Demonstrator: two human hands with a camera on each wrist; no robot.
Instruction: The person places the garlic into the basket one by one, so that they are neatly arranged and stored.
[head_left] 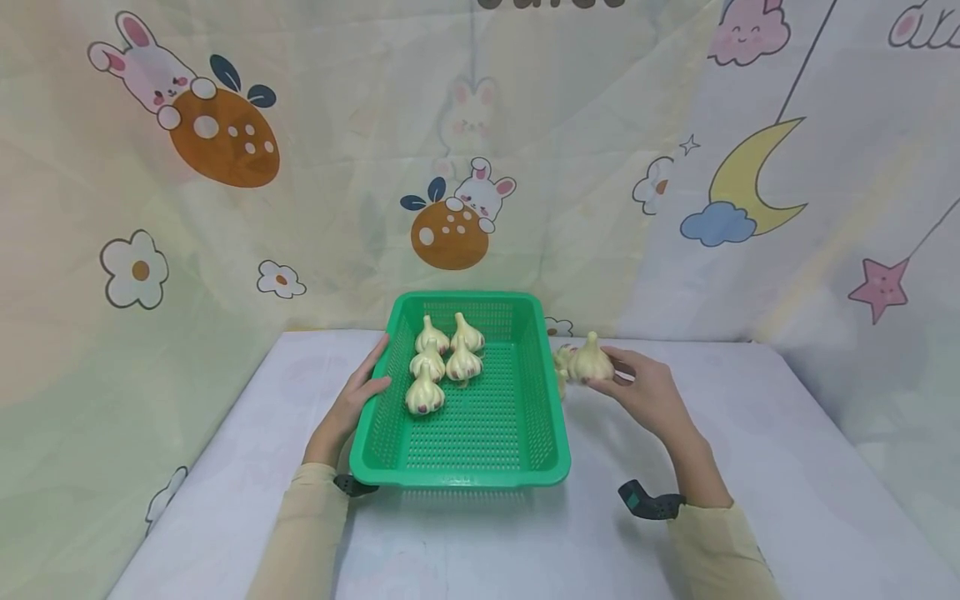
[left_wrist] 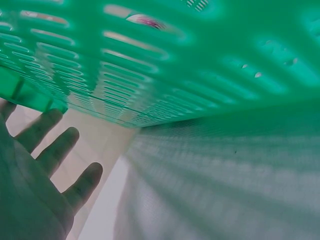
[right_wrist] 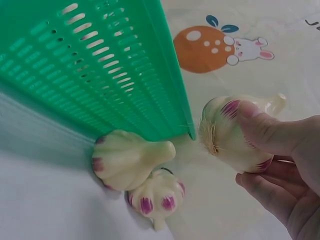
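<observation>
My right hand pinches a garlic bulb just outside the right wall of a green plastic basket. In the right wrist view, thumb and fingers grip the purple-streaked garlic bulb, its root end toward the basket. Two more garlic bulbs lie on the table against the basket's outer wall. My left hand rests along the basket's left side, and the left wrist view shows its fingers straight and spread. Several garlic bulbs sit upright in two columns in the basket's left half.
A white cloth covers the table. Behind it hangs a printed curtain with rabbits, flowers and a moon. A black band with a small device is on my right wrist.
</observation>
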